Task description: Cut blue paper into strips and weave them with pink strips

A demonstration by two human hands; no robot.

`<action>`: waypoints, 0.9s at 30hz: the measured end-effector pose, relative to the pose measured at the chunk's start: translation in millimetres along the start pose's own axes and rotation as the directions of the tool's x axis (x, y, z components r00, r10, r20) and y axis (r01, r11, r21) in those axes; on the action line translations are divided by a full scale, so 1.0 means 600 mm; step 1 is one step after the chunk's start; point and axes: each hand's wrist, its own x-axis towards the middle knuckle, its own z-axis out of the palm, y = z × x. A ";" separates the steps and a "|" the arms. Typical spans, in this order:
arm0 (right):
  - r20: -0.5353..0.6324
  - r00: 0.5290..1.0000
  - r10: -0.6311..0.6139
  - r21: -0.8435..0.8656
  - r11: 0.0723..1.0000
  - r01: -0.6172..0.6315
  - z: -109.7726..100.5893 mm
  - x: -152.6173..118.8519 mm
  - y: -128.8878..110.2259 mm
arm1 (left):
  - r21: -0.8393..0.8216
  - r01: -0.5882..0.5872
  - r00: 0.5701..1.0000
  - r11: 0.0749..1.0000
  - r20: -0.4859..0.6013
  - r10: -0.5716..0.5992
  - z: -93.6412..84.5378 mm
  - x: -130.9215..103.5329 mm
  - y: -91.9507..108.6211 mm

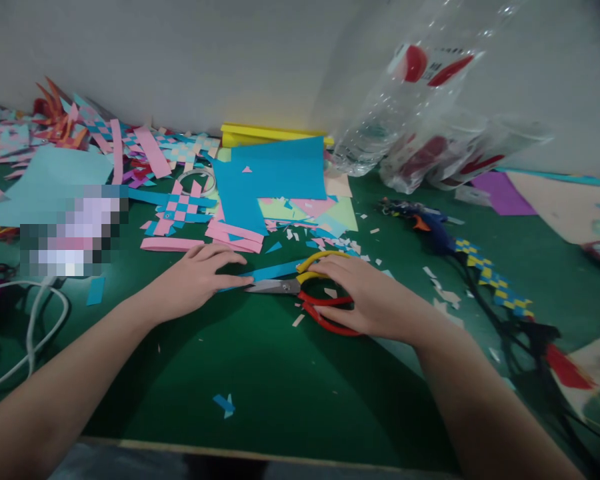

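My right hand (365,293) grips a pair of scissors (285,287) with yellow and red handles. Their blades point left and look nearly closed, just in front of a blue paper strip (280,270). At the strip's left end, my left hand (195,280) presses the paper down with its thumb, close to the blade tips. The strip's right end runs up to the yellow handle. Behind my left hand lie folded pink paper strips (173,245) and a woven pink-and-blue paper piece (180,208).
Blue paper sheets (280,170) and a tape roll (196,181) lie farther back. Paper scraps are piled at the left near a white cable (33,327). Plastic-wrapped cups (415,157) lean on the wall; a woven blue-yellow strip (495,280) lies right.
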 end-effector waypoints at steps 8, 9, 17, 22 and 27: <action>-0.065 0.998 0.012 -0.031 0.999 -0.014 -0.001 -0.004 0.004 | -0.015 0.055 0.998 0.998 -0.022 -0.055 -0.001 0.005 0.008; -0.075 0.997 0.017 -0.036 0.999 -0.020 0.000 -0.005 0.006 | -0.011 0.060 0.998 0.998 -0.020 -0.060 0.000 0.006 0.008; -0.023 0.999 0.024 -0.035 0.999 -0.024 -0.001 -0.003 0.007 | -0.019 0.044 0.999 0.999 0.007 -0.043 0.002 0.004 0.008; -0.009 0.999 0.031 -0.030 0.999 -0.031 0.001 -0.003 0.006 | -0.024 0.062 0.998 0.998 0.015 -0.062 0.003 0.004 0.007; 0.004 0.999 0.047 -0.016 0.999 -0.047 0.001 -0.009 0.009 | -0.035 0.051 0.999 0.998 0.019 -0.051 0.002 0.005 0.005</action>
